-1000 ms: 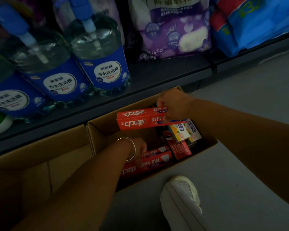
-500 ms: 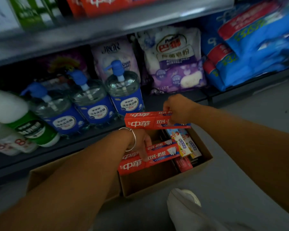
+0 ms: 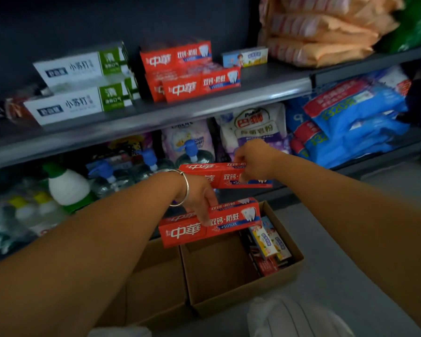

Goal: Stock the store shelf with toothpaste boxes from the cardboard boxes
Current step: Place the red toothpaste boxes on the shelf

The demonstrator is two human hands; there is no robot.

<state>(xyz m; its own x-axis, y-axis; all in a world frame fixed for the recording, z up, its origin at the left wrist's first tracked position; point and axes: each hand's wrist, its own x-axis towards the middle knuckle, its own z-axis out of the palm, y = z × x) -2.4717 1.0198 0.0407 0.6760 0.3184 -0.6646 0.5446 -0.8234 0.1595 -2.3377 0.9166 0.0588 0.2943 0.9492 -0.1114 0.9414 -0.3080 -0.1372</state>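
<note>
Both hands loaded: left hand grips a pair of red toothpaste boxes above the cardboard box, right hand grasps another pair higher. Red stack already on the shelf; a few small boxes left, judging by the carton.

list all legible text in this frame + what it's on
"中華", "双钙·防蛀", "+50%钙": red toothpaste boxes in left hand
Same print: red boxes in right hand and red shelf boxes
"小苏打": white-green boxes
"巴狮": white powder bag
"320": blue packs, partly readable
Children's boxes, pump bottles, other print: too blurred
</note>
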